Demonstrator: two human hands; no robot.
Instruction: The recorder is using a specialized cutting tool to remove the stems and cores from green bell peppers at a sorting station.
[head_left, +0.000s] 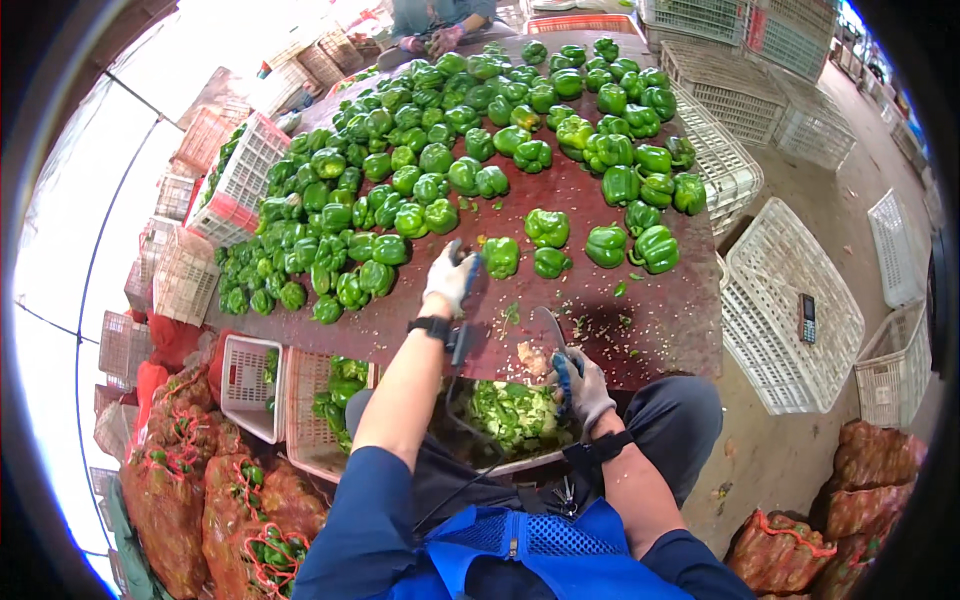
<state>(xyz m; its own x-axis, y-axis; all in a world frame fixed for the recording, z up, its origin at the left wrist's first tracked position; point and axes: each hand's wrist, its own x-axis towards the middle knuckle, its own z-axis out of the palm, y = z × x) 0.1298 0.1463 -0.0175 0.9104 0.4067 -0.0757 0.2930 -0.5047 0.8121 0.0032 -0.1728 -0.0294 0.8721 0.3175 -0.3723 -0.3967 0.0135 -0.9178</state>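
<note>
My left hand (450,277), in a white glove with a dark palm side, reaches over the dark red table (585,375). Its fingers are apart with nothing visible between them, just left of a green bell pepper (500,257). My right hand (585,388), gloved too, is closed round the handle of a knife (548,326) at the table's near edge. The blade points up and away, and a pale scrap (532,358) lies beside it. A few loose bell peppers, one of them (546,228) close by, lie in front of my hands.
A large heap of bell peppers (400,150) covers the table's far half. Below the near edge, between my knees, a container holds pepper scraps (515,415). Plastic crates (795,300) stand right, mesh sacks (170,500) left. Another person's hands (445,40) are at the far end.
</note>
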